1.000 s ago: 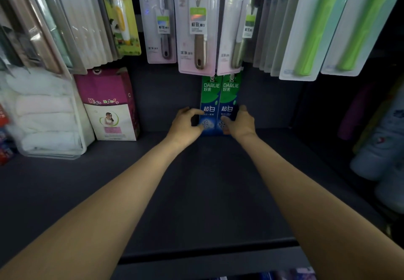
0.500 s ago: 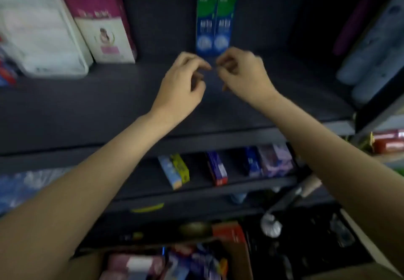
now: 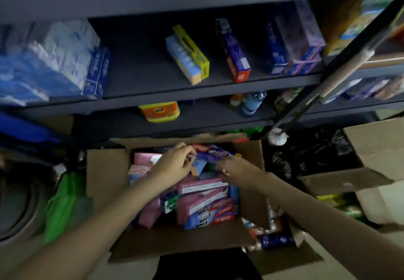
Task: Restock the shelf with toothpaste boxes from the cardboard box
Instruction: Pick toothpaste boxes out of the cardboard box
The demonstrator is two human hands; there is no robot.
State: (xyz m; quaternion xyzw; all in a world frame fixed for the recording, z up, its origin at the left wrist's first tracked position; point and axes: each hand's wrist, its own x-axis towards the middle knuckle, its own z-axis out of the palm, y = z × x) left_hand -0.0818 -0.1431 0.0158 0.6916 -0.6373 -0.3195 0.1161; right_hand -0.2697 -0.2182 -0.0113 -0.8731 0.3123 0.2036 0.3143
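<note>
Dark grey shelving (image 3: 209, 89) fills the upper part of the head view, with a yellow and blue box (image 3: 188, 55) and a dark blue box with a red end (image 3: 232, 50) lying on one shelf board. Below it on the floor sits the open cardboard box (image 3: 107, 174), heaped with pink, blue and purple toothpaste boxes (image 3: 204, 201). Both hands reach into the far end of the heap. The left hand (image 3: 175, 163) has its fingers curled, pinching the end of a blue-and-orange box (image 3: 199, 167). The right hand (image 3: 235, 168) lies on the pile beside a purple box (image 3: 218, 154); whether it grips anything cannot be told through the blur.
</note>
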